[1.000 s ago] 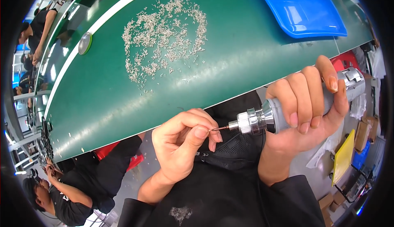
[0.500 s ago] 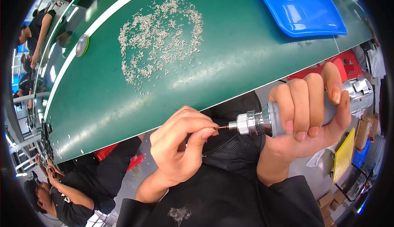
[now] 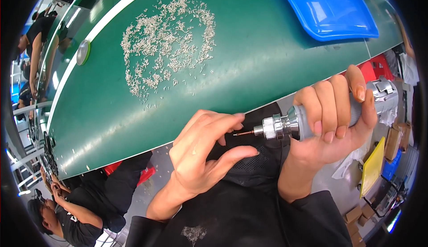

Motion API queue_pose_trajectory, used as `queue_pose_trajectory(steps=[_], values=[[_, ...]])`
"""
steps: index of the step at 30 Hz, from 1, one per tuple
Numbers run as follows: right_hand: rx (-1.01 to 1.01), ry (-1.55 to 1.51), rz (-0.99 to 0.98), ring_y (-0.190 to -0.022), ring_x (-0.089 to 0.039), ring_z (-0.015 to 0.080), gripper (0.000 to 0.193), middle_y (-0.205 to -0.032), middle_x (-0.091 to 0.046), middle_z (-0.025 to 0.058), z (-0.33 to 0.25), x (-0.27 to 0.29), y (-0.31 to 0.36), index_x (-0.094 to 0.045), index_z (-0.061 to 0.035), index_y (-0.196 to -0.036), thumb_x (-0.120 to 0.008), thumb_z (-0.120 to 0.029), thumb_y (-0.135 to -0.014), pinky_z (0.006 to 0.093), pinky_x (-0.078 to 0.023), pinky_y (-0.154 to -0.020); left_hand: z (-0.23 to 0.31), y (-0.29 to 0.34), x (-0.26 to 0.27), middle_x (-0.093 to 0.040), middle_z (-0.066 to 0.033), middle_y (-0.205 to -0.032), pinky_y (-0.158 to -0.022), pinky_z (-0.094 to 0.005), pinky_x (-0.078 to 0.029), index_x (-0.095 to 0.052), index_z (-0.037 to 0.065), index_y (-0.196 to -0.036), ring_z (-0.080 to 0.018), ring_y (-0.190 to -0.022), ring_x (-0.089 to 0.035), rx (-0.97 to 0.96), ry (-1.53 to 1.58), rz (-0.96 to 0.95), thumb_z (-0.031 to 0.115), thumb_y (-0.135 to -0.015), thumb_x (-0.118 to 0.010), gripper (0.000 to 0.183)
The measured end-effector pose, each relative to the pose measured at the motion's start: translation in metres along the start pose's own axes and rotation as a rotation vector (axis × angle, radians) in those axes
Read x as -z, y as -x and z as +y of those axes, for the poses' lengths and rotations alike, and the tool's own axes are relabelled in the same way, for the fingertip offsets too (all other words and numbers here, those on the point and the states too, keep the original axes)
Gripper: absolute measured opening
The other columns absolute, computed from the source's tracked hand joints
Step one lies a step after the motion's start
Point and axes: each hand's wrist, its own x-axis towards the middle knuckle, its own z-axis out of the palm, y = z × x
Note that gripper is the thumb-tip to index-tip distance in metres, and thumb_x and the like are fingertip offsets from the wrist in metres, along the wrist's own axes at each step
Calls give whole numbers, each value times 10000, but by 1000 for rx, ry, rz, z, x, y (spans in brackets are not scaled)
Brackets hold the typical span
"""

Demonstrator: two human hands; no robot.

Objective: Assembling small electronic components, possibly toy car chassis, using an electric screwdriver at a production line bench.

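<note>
My right hand is wrapped round the grey body of an electric screwdriver, held almost level over my lap. Its silver nose and thin copper-coloured bit point left. A tiny pale piece shows at the bit's tip, too small to make out. Beside that tip is my left hand, open, its thumb and fingers parted on either side with nothing visible between them. Many small silvery screw-like pieces lie scattered in a loose patch on the green table.
A blue tray rests at the table's far right. Toward the left rim stands a small round tin. Another person sits at the lower left. A red stool and yellow cart are at the right.
My left thumb and fingers have let go of the bit's tip and spread apart. The screwdriver has shifted slightly, and the bit now shows along its length.
</note>
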Motion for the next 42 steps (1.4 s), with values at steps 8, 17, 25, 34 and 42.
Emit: queue_pose_trajectory(steps=[8,17,25,34,42], values=[[-18,34,133,-421,-364,113,177,-497,-355,-18,7,18,-14,-443,-89,-851,-421,-241,-939,294,-382,-500,-10,-42,51,-632,-103,-715,-563,-303,-469,-610,-27,-793,-228,-625,-594,-164,-258,-92,-9,-689,-758,181],[-20,-48,266,-400,-359,104,169,-486,-349,-14,15,32,-19,-423,-90,-837,-458,-230,-925,285,-374,-470,-81,-245,45,-628,-137,-820,-701,-335,-493,-566,-10,-1088,-260,-750,-619,-106,-501,-34,32,-854,-594,240],[-163,-68,185,-421,-370,130,173,-494,-361,6,11,36,-22,-434,-77,-836,-457,-233,-910,314,-393,-512,-131,-335,-11,-566,-191,-1030,-859,-422,-457,-506,-9,-1148,-338,-1003,-543,-14,-950,-60,262,-818,-668,456],[-226,-166,189,-462,-338,126,175,-546,-356,11,4,29,-30,-457,-70,-864,-510,-225,-926,282,-351,-488,-156,-361,0,-563,-180,-1027,-863,-417,-472,-543,-17,-1107,-334,-983,-537,-281,-928,-104,100,-812,-611,325],[-209,-163,173,-475,-373,152,116,-512,-373,14,4,41,-8,-462,-89,-862,-455,-194,-910,324,-361,-550,-89,-270,8,-553,-182,-1142,-891,-398,-467,-550,-10,-1189,-351,-1026,-548,-388,-689,-215,-16,-758,-628,438]])
